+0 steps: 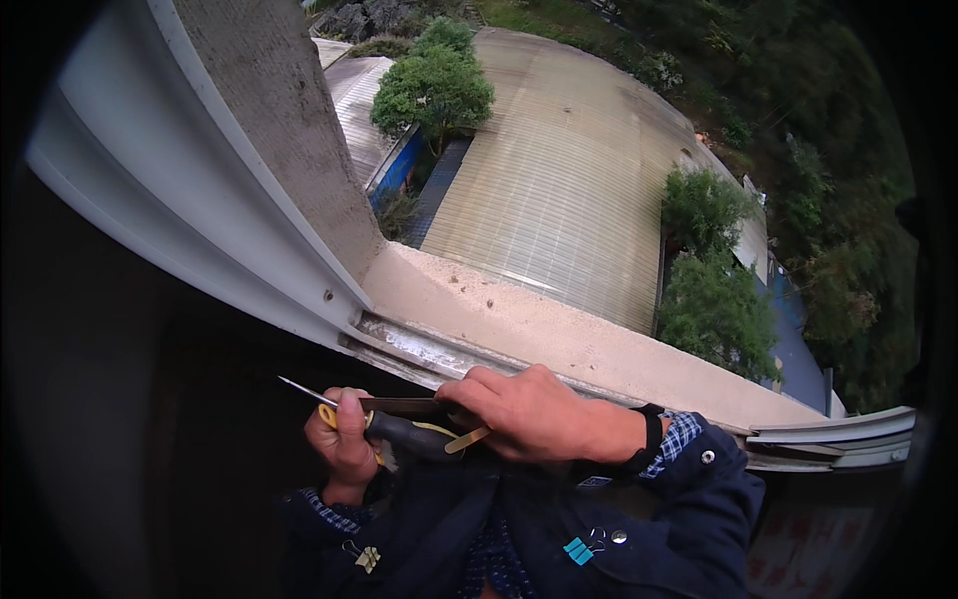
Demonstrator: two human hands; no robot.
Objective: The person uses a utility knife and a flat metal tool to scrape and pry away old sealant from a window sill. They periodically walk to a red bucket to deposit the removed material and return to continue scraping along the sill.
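Note:
My left hand (346, 442) is closed around a screwdriver or awl with a black and yellow handle (410, 434). Its thin metal shaft (299, 387) tapers to the upper left, past my thumb. A yellow end with a hole (327, 415) and pale bristles (388, 455), perhaps of a small brush, also show at this hand. My right hand (535, 413), back upward, has its fingers curled over a dark flat strip (400, 405) that reaches across to my left hand. A brass-coloured flat piece (465, 440) sticks out below the right fingers, which hide its other end.
Just beyond my hands runs a metal sliding-window track (426, 352) with whitish dirt. A rough outer sill (479, 292) lies past it, and a pale window frame (202, 165) rises at left. Far below are a corrugated roof (561, 187) and trees. Binder clips hang on my dark jacket (658, 524).

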